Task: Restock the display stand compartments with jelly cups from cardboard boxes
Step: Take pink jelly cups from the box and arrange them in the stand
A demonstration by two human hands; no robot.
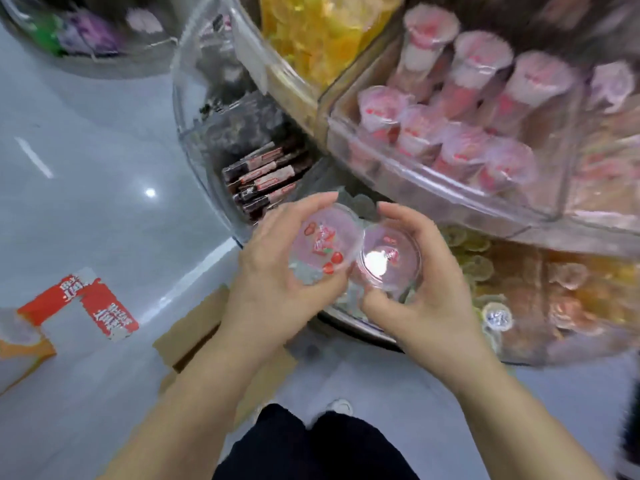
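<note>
I've got my left hand (277, 271) curled round one clear pink strawberry-lidded jelly cup (323, 242) and my right hand (420, 289) round another (388, 259), rims touching above the stand's lower clear compartment (207, 174), and that bump could knock one loose.

A: How is the place lit?

B: Bright, even light is given from above. A small white glare spot is seen on the shiny floor (150, 192), and another on the lid of the jelly cup (389, 259).

A: Is everything sharp?

B: No. The upper shelves (450, 109) are smeared by blur. Straight lines are bent near the edges. Only soft shadows are cast.
</note>
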